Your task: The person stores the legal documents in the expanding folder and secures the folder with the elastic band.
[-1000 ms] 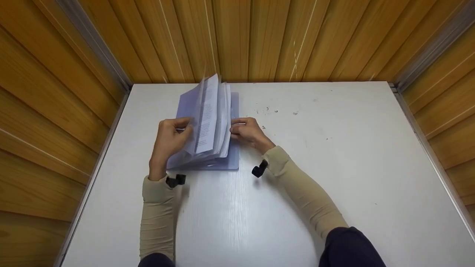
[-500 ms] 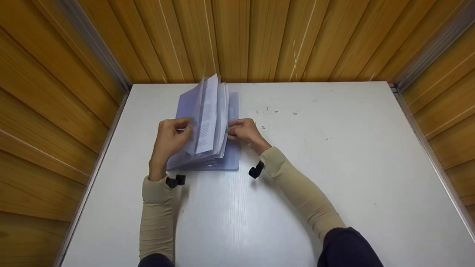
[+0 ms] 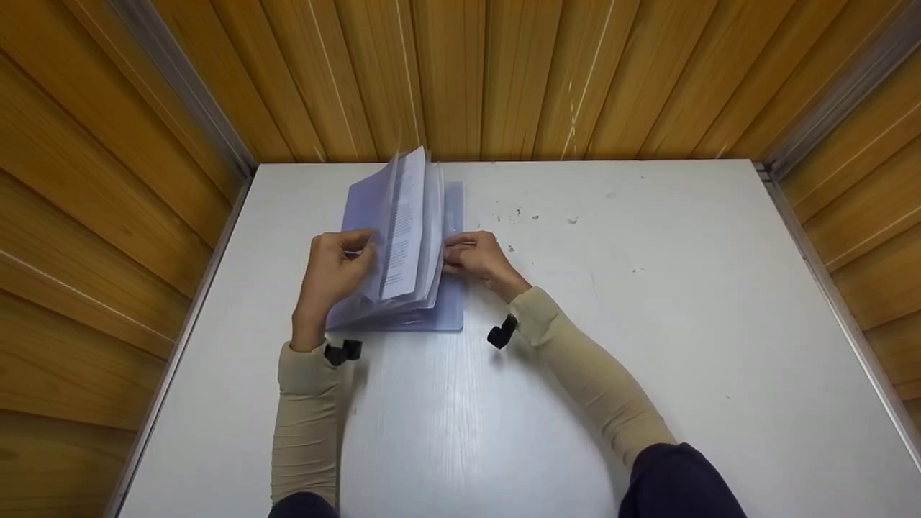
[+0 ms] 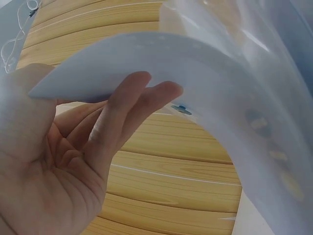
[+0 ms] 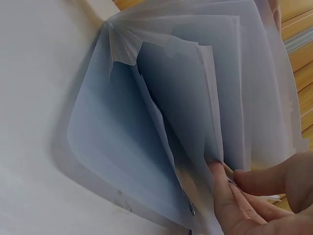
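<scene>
A translucent blue display folder (image 3: 455, 288) stands partly open at the table's back left, with clear sleeves and printed paper (image 3: 403, 230) fanned upward between its covers. My left hand (image 3: 337, 270) pinches the raised cover side from the left. In the left wrist view that pale sheet (image 4: 186, 63) bends in an arc over the fingers (image 4: 115, 115). From the right, my right hand (image 3: 482, 257) pinches the free edge of the inner sleeves between thumb and fingers. The right wrist view has several sleeves (image 5: 225, 83) spread apart above the lower cover (image 5: 112, 142).
The white table (image 3: 611, 324) bears a few dark marks right of the folder. Wood-look panels (image 3: 518, 79) enclose its back and sides, close behind the folder. A small black wrist camera (image 3: 501, 332) hangs at the right cuff, another (image 3: 344, 352) at the left.
Very little differs. My right hand went slightly left with the sleeve edges, then came back a touch. The left hand and folder have shifted by a hair.
</scene>
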The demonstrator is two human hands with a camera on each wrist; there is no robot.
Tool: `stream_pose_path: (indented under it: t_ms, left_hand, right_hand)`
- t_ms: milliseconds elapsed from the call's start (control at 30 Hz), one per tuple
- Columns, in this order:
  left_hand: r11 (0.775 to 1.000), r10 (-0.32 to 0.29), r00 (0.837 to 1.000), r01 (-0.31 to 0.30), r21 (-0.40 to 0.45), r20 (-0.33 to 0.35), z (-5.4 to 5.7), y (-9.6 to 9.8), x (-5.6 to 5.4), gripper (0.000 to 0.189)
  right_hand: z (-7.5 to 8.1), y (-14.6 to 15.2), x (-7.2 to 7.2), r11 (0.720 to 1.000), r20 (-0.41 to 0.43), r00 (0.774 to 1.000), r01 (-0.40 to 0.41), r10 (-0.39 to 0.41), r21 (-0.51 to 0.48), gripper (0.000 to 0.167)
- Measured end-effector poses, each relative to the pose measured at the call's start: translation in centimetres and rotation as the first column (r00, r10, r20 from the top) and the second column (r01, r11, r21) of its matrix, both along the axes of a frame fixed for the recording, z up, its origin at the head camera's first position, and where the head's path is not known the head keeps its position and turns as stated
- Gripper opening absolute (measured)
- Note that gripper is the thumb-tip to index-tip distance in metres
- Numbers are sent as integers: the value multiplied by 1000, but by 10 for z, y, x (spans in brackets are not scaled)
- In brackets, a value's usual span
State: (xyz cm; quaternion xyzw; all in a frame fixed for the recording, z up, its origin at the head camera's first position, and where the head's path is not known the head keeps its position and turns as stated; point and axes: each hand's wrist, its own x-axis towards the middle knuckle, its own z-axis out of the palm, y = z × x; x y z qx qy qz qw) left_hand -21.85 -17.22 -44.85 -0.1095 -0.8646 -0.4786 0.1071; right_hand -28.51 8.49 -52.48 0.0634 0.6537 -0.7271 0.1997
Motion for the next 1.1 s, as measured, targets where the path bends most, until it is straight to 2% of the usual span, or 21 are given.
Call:
stream_pose_path:
  t_ms: [100,233,433,533,700,967,1100]
  left_hand:
    - [1000,2,1000,-2,3,0,0,1,1,30]
    - [1000,5,1000,-5,-3,9,-1,4,1,32]
    - [1000,1,1000,-1,-26,14,-3,9,2,33]
    - [1000,0,1000,0,-28,7,-3,12,4,33]
    - [999,-15,1000,15,-48,0,-5,20,4,32]
    - [995,-17,1000,15,-99,-16,-9,33,3,31]
    - [995,-29,999,27,-96,-21,-10,39,2,29]
  right_hand:
    - [1,5,1,1000,14,1000,-5,5,-18,36]
    - [1,14,4,999,7,999,-34,34,18,40]
    - [4,25,10,988,-99,992,-69,83,135,41]
    - [6,31,12,971,-173,978,-71,112,228,38]
    - [10,41,13,927,-266,948,-66,173,369,34]
    - [12,56,10,890,-293,933,-56,208,453,32]
    - [12,61,9,872,-319,921,-45,225,487,30]
